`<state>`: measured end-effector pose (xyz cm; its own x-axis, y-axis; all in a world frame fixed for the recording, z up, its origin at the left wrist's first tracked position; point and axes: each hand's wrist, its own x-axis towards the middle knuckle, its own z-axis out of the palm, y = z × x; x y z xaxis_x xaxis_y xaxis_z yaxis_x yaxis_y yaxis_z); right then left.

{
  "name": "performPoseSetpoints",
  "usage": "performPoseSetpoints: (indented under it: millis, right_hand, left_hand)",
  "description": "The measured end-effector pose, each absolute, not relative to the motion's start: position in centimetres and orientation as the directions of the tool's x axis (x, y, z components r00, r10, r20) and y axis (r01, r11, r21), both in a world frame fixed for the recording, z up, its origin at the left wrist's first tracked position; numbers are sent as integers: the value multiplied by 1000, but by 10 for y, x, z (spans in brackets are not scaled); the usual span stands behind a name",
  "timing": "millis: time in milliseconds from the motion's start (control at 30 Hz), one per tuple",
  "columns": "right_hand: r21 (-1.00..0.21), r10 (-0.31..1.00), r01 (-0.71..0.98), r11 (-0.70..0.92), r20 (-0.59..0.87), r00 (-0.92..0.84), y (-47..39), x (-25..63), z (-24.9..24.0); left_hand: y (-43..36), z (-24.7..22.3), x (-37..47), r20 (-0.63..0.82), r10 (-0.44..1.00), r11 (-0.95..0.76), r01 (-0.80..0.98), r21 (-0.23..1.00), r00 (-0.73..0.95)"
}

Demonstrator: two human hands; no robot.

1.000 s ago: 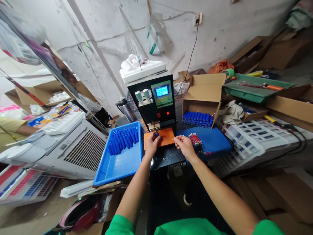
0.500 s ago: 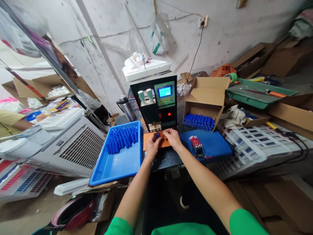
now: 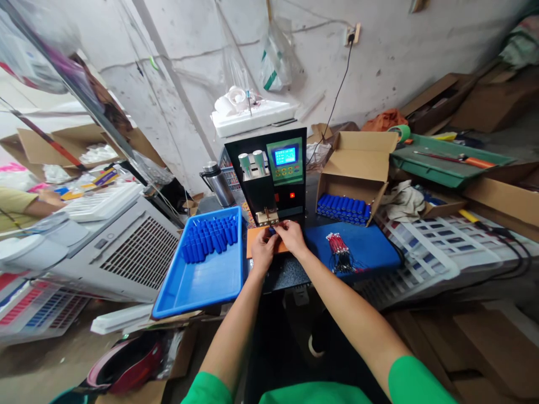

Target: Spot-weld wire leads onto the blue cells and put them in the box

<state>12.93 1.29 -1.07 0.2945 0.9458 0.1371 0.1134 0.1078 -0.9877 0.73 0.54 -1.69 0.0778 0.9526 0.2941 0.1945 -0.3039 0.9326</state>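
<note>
Both hands meet over an orange board (image 3: pixel 256 231) at the foot of a black machine (image 3: pixel 286 203) with a lit screen. My left hand (image 3: pixel 263 247) is closed on a small blue cylinder (image 3: pixel 273 230), mostly hidden by the fingers. From the other side, my right hand (image 3: pixel 291 234) pinches at the same cylinder, just under the machine's metal tips (image 3: pixel 266 216). To the left, a blue tray (image 3: pixel 206 286) holds many upright blue cylinders. Red and black wires (image 3: pixel 340 251) lie on a blue mat (image 3: pixel 373 247) to the right.
An open cardboard box (image 3: pixel 357 151) of blue cylinders stands behind the mat. A steel flask (image 3: pixel 219 185) is behind the tray. The green tray (image 3: pixel 446 163) is at the right. Another person's arm (image 3: pixel 37 206) shows at far left.
Both hands have moved slightly, with the right hand a little closer to the left and to the machine's tips. The other person's arm at far left has shifted.
</note>
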Motion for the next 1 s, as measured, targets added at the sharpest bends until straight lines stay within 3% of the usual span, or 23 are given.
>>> performPoseSetpoints:
  millis: [1000]
  right_hand:
    - [-984, 951, 146, 98, 136, 278, 10, 129, -4]
  left_hand:
    - [5, -17, 8, 313, 947, -322, 242, 915, 74]
